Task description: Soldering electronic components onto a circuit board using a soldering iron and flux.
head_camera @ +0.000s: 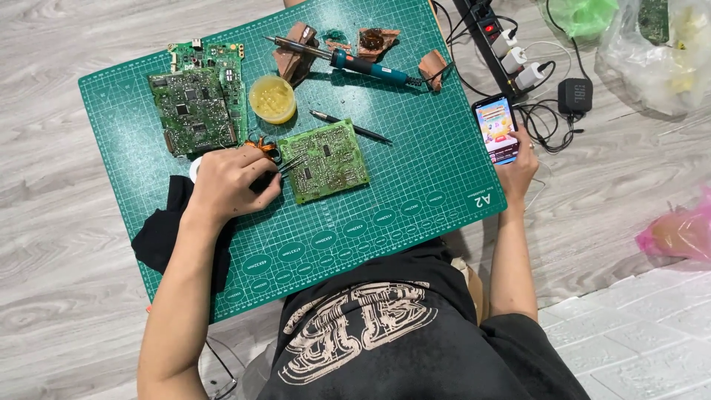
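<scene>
At the left edge of the green cutting mat (415, 185) there's a black cloth (167, 233) hanging half off onto the floor. Up by the far left corner sit two bigger circuit boards (196, 104), stacked, with a little yellow pot (272, 98) just to their right.

Left hand (229, 181) is closed round a pair of tweezers (290, 164), fingers pinched together on them. Something orange-handled (259, 143) peeks out just behind the knuckles, can't tell what it is. The tweezers lie roughly left to right, and their tips point right and touch or nearly touch the left edge of the small green board (326, 159). That board lies flat near the middle of the mat, a bit skewed against the grid, its long side running left to right and climbing slightly toward the far edge.

Progress-wise I'd say early or on pause: the board looks fully populated, nothing is visibly lifted off it, and the soldering iron (348, 63) is parked on its stand along the far edge, tip pointing left. A dark pen-like tool (348, 126) lies loose between the iron and the board.

Right hand (518, 167) is off the mat's right edge, wrapped round a phone (498, 130) with its screen lit. Further right on the floor are a power strip (492, 33) and plastic bags (655, 52)
</scene>
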